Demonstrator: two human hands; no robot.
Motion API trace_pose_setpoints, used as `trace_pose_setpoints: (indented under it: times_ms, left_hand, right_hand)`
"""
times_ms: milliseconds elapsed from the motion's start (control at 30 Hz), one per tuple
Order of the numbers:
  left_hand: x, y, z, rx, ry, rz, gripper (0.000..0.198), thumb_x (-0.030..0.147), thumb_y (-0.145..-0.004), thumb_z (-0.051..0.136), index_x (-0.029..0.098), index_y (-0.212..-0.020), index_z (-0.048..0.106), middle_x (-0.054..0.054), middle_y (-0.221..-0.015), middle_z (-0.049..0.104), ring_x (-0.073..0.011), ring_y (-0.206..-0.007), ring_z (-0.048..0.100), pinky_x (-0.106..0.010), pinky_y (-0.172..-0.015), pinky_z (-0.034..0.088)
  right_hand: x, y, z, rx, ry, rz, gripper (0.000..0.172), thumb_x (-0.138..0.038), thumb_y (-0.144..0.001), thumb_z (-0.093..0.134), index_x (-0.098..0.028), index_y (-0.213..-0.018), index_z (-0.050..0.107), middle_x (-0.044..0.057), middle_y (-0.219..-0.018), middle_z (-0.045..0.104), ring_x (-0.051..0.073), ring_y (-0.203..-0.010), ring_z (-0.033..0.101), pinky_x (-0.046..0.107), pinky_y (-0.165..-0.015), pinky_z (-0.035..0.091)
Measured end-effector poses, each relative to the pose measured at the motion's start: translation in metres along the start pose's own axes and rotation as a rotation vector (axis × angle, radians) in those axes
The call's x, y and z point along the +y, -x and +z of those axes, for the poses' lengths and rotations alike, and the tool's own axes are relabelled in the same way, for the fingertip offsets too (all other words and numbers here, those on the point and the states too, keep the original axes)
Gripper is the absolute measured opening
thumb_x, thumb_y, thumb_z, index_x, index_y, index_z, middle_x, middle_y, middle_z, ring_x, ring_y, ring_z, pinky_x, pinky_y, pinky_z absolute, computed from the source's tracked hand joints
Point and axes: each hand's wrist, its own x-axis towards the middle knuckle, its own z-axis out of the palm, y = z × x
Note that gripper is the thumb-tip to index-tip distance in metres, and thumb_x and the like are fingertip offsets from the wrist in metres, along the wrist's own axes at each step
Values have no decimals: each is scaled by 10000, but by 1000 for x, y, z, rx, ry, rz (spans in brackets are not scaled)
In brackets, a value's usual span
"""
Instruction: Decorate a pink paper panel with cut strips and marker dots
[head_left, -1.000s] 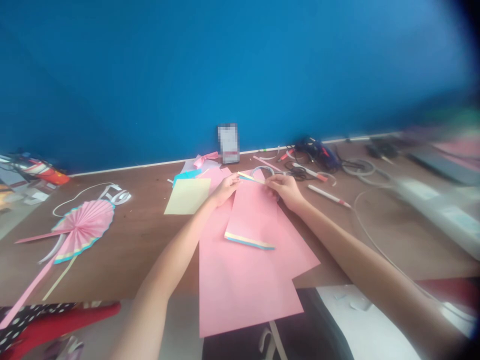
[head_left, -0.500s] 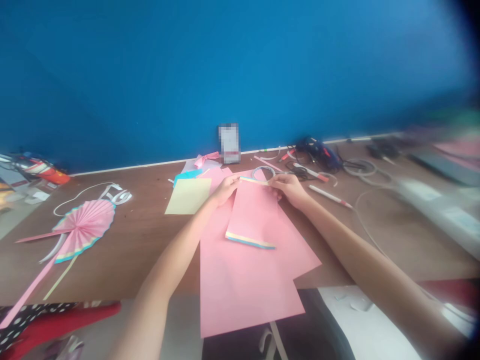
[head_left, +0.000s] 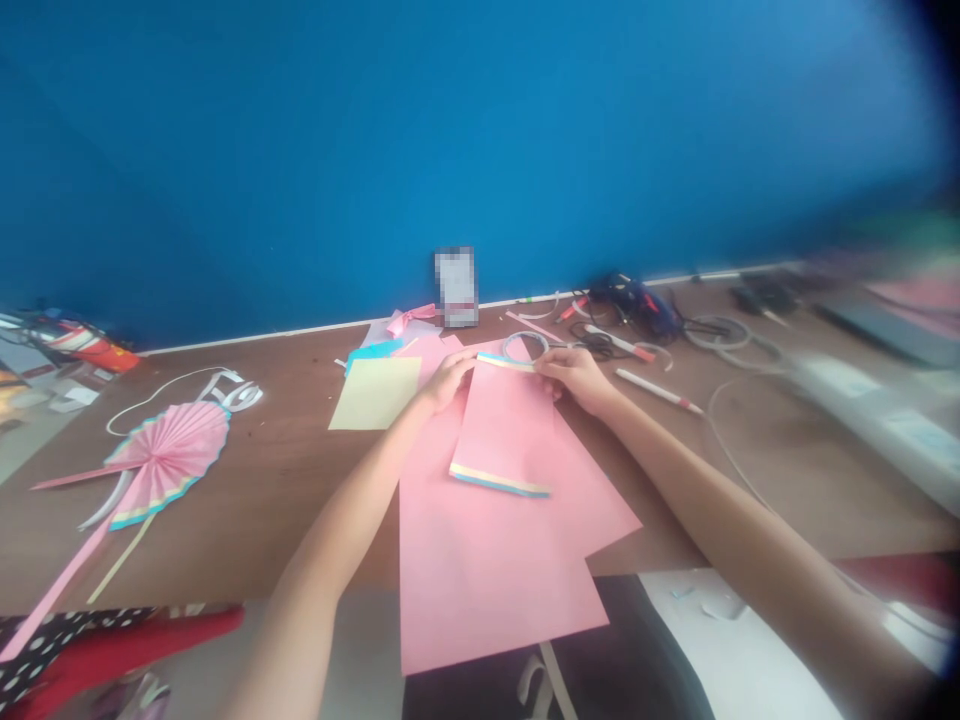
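Observation:
A folded pink paper [head_left: 502, 425] lies in front of me, its far and near edges banded in yellow and blue. My left hand [head_left: 450, 380] pinches its far left corner, and my right hand [head_left: 576, 380] grips its far right end. Beneath it spreads a larger pink paper sheet [head_left: 487, 570], overhanging the table's near edge. Just left of my left hand lies a pale yellow paper sheet [head_left: 375, 392].
A pleated pink paper fan [head_left: 169, 460] with ribbon strips lies left on the wooden table [head_left: 277, 480]. Beyond my hands are a pink bow [head_left: 411, 318], a pixelated upright object [head_left: 456, 287], a dark glue gun [head_left: 634, 305], a white marker [head_left: 660, 392] and looped white cable [head_left: 720, 333].
The far edge of the folded pink paper has flattened slightly between my fingers. My hands have shifted only a little.

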Motion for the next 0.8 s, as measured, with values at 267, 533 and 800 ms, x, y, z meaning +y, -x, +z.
trace_pose_setpoints:
  times_ms: [267, 533, 800]
  left_hand:
    - [6, 2, 4, -126, 22, 17, 356, 385, -823, 589, 149, -1077, 671, -83, -1026, 717, -222, -960, 648, -323, -857, 464]
    - [3, 1, 3, -97, -41, 67, 351, 441, -849, 583, 141, -1005, 677, -79, -1042, 705, -219, -1042, 608, -308, -898, 432]
    - [6, 2, 4, -99, -20, 33, 364, 410, -825, 610, 157, -1080, 674, -73, -1019, 716, -220, -1002, 634, -327, -927, 429]
  right_hand:
    - [-1, 1, 1, 0, 0, -7, 283, -365, -655, 792, -132, -751, 663, 22, -585, 637, 99, -444, 544, 193, -352, 427]
    - [-2, 1, 0, -7, 6, -17, 305, -388, -660, 793, -131, -767, 669, 23, -598, 635, 95, -445, 535, 201, -360, 438]
    - [1, -1, -2, 32, -62, -7, 304, -374, -650, 798, -137, -788, 667, 22, -625, 635, 89, -462, 522, 195, -362, 425]
